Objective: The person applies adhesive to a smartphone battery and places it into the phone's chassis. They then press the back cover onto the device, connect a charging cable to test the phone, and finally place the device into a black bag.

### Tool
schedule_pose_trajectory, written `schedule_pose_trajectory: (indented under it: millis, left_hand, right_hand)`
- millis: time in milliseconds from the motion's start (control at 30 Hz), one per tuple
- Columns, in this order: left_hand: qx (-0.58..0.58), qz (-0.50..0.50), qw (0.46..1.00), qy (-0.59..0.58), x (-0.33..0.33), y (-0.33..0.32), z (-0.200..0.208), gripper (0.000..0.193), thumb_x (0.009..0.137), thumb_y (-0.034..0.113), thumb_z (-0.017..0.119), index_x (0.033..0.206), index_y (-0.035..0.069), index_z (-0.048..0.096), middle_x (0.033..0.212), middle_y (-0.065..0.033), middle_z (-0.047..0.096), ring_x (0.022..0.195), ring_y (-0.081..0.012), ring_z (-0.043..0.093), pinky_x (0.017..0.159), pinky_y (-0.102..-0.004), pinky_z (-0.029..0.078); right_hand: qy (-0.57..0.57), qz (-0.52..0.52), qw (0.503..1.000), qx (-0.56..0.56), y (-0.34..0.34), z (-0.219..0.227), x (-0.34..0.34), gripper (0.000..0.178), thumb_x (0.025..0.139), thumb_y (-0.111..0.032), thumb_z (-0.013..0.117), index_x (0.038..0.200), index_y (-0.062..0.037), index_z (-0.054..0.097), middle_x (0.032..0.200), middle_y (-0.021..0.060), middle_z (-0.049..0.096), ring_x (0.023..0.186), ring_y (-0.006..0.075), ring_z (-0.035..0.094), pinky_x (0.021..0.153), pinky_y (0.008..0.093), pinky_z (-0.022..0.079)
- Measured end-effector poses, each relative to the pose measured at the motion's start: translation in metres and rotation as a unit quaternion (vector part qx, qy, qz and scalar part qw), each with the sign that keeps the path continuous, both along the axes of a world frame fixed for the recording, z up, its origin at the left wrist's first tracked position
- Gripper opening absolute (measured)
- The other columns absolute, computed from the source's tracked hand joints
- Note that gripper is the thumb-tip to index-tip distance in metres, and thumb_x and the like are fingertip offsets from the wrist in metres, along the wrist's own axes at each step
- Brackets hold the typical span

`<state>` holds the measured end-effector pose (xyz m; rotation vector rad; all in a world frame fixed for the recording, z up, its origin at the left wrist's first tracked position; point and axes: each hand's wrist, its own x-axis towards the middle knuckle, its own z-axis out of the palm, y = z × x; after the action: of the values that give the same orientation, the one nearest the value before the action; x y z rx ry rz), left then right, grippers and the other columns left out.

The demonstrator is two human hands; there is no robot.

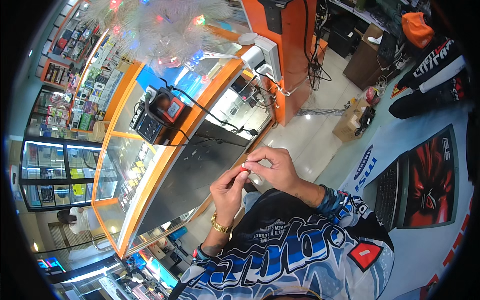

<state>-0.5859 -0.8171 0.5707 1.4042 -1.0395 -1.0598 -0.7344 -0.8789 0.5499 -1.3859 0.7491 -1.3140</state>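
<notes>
Both hands meet near the middle of the head view, over a small red-and-white piece (243,169) whose kind is too small to make out. My left hand (227,196), with a gold watch (221,224) at its wrist, pinches the red part between thumb and index finger. From the other side, my right hand (276,169) pinches at the piece's white end with thumb and fingertips. The fingers cover much of it. Just beyond the hands, a black cable with a plug (252,132) hangs along the counter's edge.
A glass display counter with an orange wooden edge (176,151) runs along the left. On it stand a black device with a red-framed screen (173,109) and a white tinsel tree (155,30). An orange pillar (289,95), a cardboard box (348,122) and loose cables lie beyond.
</notes>
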Motion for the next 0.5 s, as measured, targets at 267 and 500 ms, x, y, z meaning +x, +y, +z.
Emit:
schedule_pose_trajectory:
  millis: [267, 500]
  left_hand:
    - [-0.203, 0.033, 0.932, -0.299, -0.013, -0.061, -0.010, 0.012, 0.080, 0.000, 0.074, 0.091, -0.003, 0.069, 0.079, -0.0116, 0.067, 0.063, -0.0142, 0.062, 0.058, -0.0248, 0.049]
    - [-0.232, 0.093, 0.855, -0.455, -0.011, -0.165, -0.016, 0.013, 0.090, 0.015, 0.063, 0.091, 0.004, 0.069, 0.076, -0.0146, 0.063, 0.063, -0.0305, 0.063, 0.057, -0.0410, 0.049]
  right_hand:
    - [-0.068, -0.028, 0.988, 0.134, -0.035, -0.017, -0.008, 0.019, 0.090, -0.005, 0.066, 0.108, 0.0029, 0.063, 0.084, 0.0045, 0.066, 0.072, 0.0085, 0.061, 0.068, 0.0235, 0.052]
    - [0.014, -0.106, 0.992, 0.065, -0.110, -0.030, -0.042, 0.024, 0.095, -0.009, 0.060, 0.115, 0.0041, 0.061, 0.095, 0.0069, 0.067, 0.084, 0.0110, 0.064, 0.078, 0.0253, 0.053]
